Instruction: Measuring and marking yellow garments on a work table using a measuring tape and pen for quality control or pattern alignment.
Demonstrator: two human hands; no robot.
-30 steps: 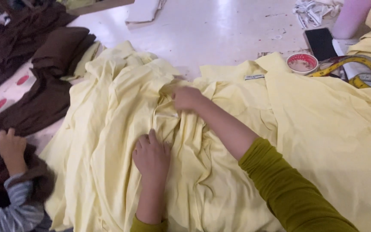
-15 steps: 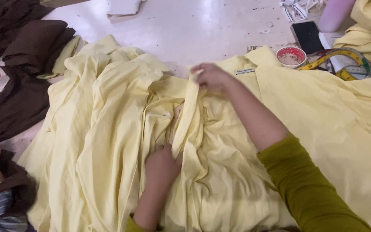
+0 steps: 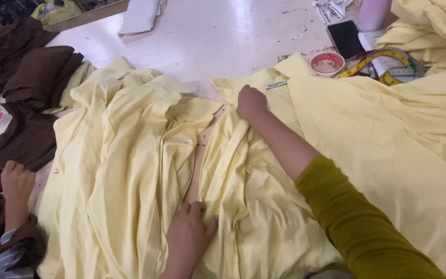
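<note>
Head view, single frame. A pile of pale yellow garments [image 3: 130, 170] is covering most of the white table [image 3: 223, 36], spreading from left of centre to the right edge of the frame.

The right hand [image 3: 251, 102] is sitting just above the middle of the frame, closed into a fist and gripping a bunch of the yellow cloth near its top edge, just beside a small grey label [image 3: 275, 85]. Its forearm is running down to the lower right into an olive-green sleeve [image 3: 357, 222].

The left hand [image 3: 188, 238] is lying at the bottom centre, fingers spread and flat, pressing on the yellow cloth beside a narrow gap between two folds; it is holding nothing.

In the lower left of the frame another person's hand [image 3: 16, 181] is resting curled on dark brown fabric [image 3: 27, 134], with a striped cuff [image 3: 11, 256] below it. It cannot be told whether that hand is gripping anything.

In the upper right of the frame a small round tin [image 3: 327, 63] with a red rim is sitting at the edge of the yellow cloth. Just beside it a yellow measuring tape [image 3: 383, 59] is lying coiled, and above it a dark phone [image 3: 346, 37] is lying flat. A pink bottle [image 3: 373, 13] is standing at the top edge. A folded white cloth [image 3: 139, 15] is lying at the upper left of centre.
</note>
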